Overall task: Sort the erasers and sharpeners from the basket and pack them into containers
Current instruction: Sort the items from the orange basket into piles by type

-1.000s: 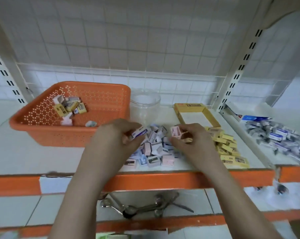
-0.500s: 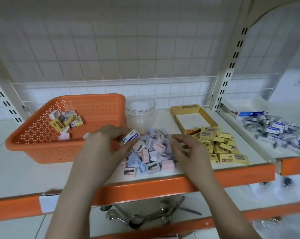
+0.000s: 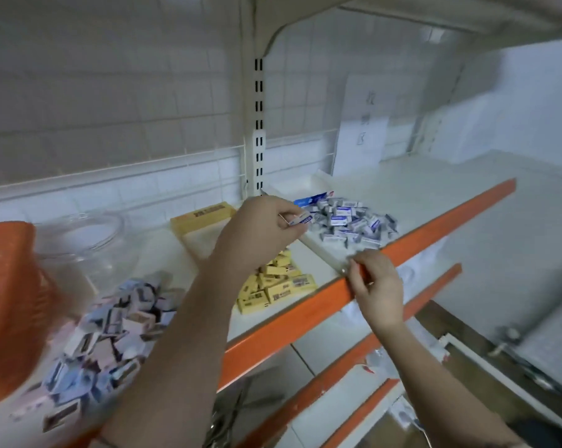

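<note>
We have sorted much of the stock into separate heaps on the shelf (image 3: 305, 253), but as far as we can judge none of it has gone into a container yet: the clear jar (image 3: 89, 237) by the back edge and the yellow box (image 3: 205, 218) beside it both look empty, though blur leaves us unsure. The mixed pink and blue pile (image 3: 111, 328) sits at the front edge on the left, beside the orange basket (image 3: 8, 286), whose inside we cannot see from here. The yellow erasers (image 3: 273, 286) lie near the front edge in the middle, and the blue-and-white erasers (image 3: 347, 221) are heaped on the next shelf section to the right, before an open white box (image 3: 308, 189). Our left hand (image 3: 260, 231) pinches one blue-and-white eraser (image 3: 300, 218) between thumb and fingers, held in the air just left of that heap and not touching it. Its long axis runs roughly level, left to right, the free end pointing toward the heap. Our right hand (image 3: 375, 292) rests at the orange front edge, fingers curled; whether it holds anything we cannot tell. Packing all the piles remains.
</note>
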The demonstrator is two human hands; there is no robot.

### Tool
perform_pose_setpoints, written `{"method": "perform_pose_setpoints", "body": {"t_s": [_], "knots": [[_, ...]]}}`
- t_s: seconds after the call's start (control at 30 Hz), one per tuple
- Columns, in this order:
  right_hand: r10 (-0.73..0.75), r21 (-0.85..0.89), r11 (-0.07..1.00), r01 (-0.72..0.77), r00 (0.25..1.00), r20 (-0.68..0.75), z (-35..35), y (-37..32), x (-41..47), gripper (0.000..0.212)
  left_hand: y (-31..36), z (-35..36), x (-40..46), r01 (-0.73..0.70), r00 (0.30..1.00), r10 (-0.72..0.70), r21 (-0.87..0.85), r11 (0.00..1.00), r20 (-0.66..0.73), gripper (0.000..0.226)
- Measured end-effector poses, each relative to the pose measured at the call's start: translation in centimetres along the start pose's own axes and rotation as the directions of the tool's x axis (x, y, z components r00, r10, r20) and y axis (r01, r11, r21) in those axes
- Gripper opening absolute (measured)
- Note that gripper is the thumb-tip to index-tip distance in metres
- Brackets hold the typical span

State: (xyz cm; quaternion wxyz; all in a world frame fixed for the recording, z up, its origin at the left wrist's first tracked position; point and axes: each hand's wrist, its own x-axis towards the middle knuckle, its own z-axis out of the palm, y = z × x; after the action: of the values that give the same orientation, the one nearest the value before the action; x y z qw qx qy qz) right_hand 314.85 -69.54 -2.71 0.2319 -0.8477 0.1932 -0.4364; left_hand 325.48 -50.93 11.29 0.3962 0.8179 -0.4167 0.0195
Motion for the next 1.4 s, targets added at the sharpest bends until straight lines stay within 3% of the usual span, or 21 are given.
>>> {"method": "perform_pose_setpoints", "body": {"t_s": [0.13, 0.43, 0.8, 1.0, 1.27, 1.4], "knots": [[-0.034, 0.064, 0.997, 0.036, 0.999, -0.032, 0.0, 0.8, 0.3, 0.026, 0.3, 3.9, 5.7, -0.013, 0.994, 0.011, 0.016, 1.0, 0.109, 0.033], [-0.077, 0.194, 0.978, 0.083, 0.996, -0.035, 0.4, 1.8, 0.7, 0.019, 0.1, 10.9, 12.9, -0.131, 0.981, 0.101, 0.186, 0.974, 0.166, 0.029], [-0.125, 0.226, 0.964, 0.141, 0.989, -0.082, 1.0, 2.5, 0.8, 0.021, -0.7, 13.0, 13.0, -0.205, 0.976, 0.188, 0.169, 0.964, 0.11, 0.031], [-0.13, 0.241, 0.959, 0.149, 0.987, -0.095, 1.1, 2.7, 0.8, 0.019, -1.5, 14.5, 11.5, -0.191, 0.979, 0.2, 0.15, 0.97, -0.047, 0.021], [-0.111, 0.242, 0.961, 0.131, 0.989, -0.093, 1.0, 2.3, 0.8, 0.02, -0.6, 11.4, 10.8, -0.159, 0.984, 0.17, 0.176, 0.971, -0.049, 0.019], [0.001, 0.212, 0.977, 0.024, 0.993, -0.116, 0.8, 0.7, 0.6, 0.02, -0.1, 5.4, 8.8, -0.057, 0.988, 0.03, 0.182, 0.982, 0.149, 0.017]]}}
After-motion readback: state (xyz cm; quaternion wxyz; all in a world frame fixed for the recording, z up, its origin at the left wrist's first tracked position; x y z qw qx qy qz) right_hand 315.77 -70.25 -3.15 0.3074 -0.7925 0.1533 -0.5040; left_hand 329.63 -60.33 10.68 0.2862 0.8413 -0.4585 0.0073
